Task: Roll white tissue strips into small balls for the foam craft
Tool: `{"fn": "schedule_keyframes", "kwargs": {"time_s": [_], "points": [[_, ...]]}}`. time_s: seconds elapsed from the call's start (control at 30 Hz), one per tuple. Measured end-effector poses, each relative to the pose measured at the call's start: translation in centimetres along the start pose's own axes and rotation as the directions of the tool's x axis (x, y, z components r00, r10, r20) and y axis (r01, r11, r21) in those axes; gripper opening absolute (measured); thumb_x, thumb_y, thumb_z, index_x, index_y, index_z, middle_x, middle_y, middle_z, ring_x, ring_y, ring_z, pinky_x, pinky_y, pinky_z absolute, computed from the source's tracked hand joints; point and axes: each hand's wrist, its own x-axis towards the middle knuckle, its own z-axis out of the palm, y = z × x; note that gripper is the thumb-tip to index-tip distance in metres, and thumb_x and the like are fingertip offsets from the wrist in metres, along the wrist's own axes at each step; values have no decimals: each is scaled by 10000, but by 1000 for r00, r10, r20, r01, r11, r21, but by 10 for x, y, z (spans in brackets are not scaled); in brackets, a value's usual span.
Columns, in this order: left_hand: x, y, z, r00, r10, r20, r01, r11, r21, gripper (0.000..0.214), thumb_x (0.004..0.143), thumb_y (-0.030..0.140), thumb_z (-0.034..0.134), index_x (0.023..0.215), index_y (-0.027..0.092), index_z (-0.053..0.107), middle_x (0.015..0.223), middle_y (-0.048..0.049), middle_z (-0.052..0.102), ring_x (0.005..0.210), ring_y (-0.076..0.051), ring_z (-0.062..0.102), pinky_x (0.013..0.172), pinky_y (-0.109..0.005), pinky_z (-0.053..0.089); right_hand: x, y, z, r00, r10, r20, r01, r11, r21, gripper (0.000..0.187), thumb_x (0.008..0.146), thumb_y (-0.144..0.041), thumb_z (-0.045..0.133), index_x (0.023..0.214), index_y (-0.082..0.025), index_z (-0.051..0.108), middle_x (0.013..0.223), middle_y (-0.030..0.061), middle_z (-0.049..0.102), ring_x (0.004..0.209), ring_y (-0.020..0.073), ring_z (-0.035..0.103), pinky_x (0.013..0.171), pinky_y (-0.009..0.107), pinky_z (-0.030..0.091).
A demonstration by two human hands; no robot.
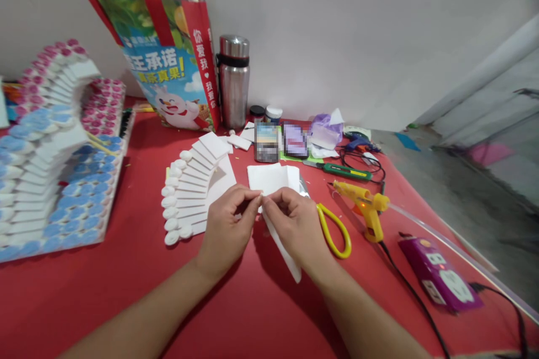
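At the middle of the table, my left hand (229,227) and my right hand (301,227) meet fingertip to fingertip, both pinching the end of a white paper strip (283,251). The strip's free end hangs down below my right palm. Just behind my fingers lie white sheets (267,175). To the left of my left hand is a fan of white card pieces (191,188) with small white rolled ends (170,213). A yellow loop-shaped handle (343,235) shows beside my right hand; whatever it joins is hidden.
A yellow glue gun (364,205) and purple power strip (438,275) with cords lie right on the red table (236,314). A green-handled cutter (347,171), two phones (266,143), a steel flask (234,84) and a bag (168,67) stand behind. Blue and pink rolled pieces (80,196) fill the left.
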Motion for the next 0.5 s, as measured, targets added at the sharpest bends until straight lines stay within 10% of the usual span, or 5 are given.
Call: {"fn": "schedule_keyframes", "kwargs": {"time_s": [0.2,0.5], "points": [[-3,-9,2,951,305,43,-307,924,227,182,974,113,582,1074,86,732,928,-93,719,879,-172,660,804,-293,520,1,-5,-3,997,74,34,-77,990,119,222,902,-343,641,751,-181,641,567,5,672,498,150,639,513,243,481],[-2,-5,0,974,227,26,-228,971,73,200,955,124,605,1076,143,764,970,-74,754,887,-156,696,802,-266,536,5,-3,-7,993,81,86,-99,971,217,202,880,-354,678,794,-175,638,574,7,683,494,150,645,495,238,486]]}}
